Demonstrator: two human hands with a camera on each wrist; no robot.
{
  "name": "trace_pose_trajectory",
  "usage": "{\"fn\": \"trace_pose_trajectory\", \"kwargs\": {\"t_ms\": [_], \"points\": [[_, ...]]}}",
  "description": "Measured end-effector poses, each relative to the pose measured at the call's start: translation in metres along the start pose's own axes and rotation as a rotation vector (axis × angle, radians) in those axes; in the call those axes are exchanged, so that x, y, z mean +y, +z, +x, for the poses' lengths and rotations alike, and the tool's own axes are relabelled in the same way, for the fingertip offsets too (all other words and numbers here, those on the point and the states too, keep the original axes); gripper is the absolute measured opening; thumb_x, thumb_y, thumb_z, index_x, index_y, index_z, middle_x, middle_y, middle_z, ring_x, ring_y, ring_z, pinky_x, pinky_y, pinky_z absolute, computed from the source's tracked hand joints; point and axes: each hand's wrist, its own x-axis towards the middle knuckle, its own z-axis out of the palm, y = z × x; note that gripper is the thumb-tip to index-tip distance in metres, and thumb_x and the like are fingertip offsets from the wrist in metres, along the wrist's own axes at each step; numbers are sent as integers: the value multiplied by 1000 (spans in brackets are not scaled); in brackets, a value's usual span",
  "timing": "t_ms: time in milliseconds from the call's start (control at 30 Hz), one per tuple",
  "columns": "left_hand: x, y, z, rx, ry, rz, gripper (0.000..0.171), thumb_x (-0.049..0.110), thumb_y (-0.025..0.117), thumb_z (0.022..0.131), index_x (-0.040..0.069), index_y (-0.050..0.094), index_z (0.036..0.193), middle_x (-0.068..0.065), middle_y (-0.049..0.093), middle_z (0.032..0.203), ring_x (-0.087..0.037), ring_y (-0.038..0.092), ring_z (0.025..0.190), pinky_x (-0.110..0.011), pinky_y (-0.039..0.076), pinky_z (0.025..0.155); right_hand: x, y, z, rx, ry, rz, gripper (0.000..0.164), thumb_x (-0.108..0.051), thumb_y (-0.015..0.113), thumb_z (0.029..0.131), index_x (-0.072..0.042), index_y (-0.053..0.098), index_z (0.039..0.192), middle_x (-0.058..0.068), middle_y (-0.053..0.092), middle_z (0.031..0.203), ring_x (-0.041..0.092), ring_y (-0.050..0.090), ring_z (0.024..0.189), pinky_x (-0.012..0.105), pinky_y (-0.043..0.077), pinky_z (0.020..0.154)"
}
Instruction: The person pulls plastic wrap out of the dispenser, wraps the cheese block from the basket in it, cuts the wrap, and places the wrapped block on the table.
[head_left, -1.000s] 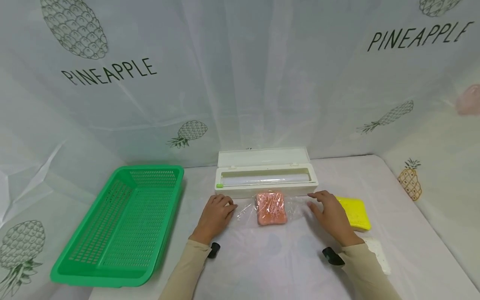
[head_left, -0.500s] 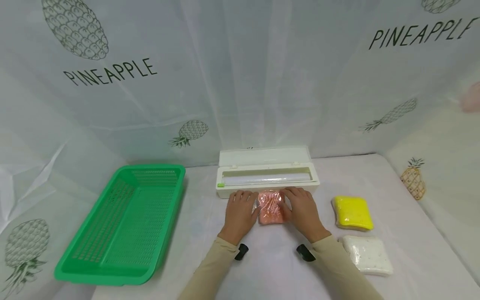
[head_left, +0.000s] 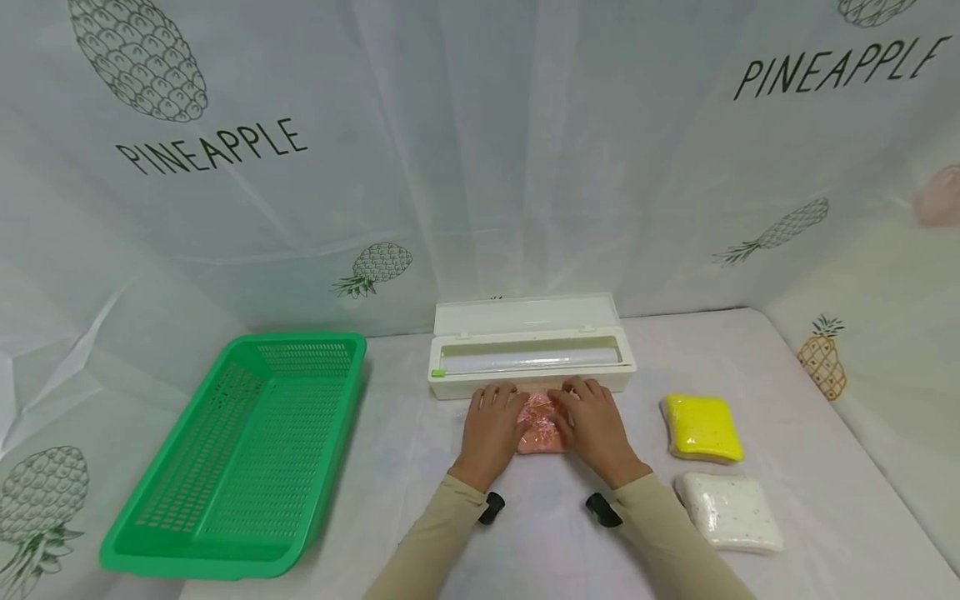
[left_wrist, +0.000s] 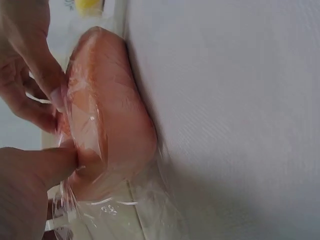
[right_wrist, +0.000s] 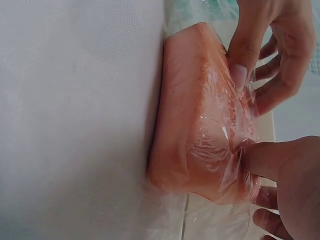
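A pink, sponge-like block [head_left: 542,432] lies on the table under clear cling film [right_wrist: 212,145]. My left hand [head_left: 491,433] covers its left side, and my right hand [head_left: 592,425] reaches over its right side. Both thumbs press the film onto the top face, with the curled fingers drawn up at the far side. In the left wrist view, the film bunches between thumb and fingers, and a loose flap hangs off the near end. Parts of the block's sides are hidden by the hands.
Right behind the hands stands a white cling film dispenser [head_left: 532,383], its lid raised and a roll inside. A yellow wrapped block [head_left: 702,427] and a white wrapped block [head_left: 731,511] lie at right. A green basket [head_left: 318,500] occupies the left.
Both hands have come inward from either side of the pink block onto it. The film ends that spread out left and right are now folded in over the block.
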Motion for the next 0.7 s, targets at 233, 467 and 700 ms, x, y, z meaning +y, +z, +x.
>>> {"fn": "trace_pose_trajectory", "kwargs": {"t_ms": [233,467,700], "points": [[2,-3,-3,-27,59,59,45,39,70,80,21,61,120,-2,50,122,-22,44,113,-40,32,97,0,-2,-2,-18,-15,7,31,-17,76,76,-7,69,104,6,63,105,28,50,105,44,36,92],[18,-5,-17,-6,202,107,50,45,75,72,25,58,115,0,50,120,-22,43,115,-40,34,94,0,-8,-1,-13,-18,15,27,-15,74,76,-6,69,101,5,65,101,28,51,102,45,36,90],[26,1,-20,45,284,197,33,22,75,75,25,60,104,4,54,111,-18,47,108,-37,35,94,-2,-13,-2,-60,22,54,30,-18,75,77,-6,68,103,6,67,101,28,52,102,46,35,92]]}}
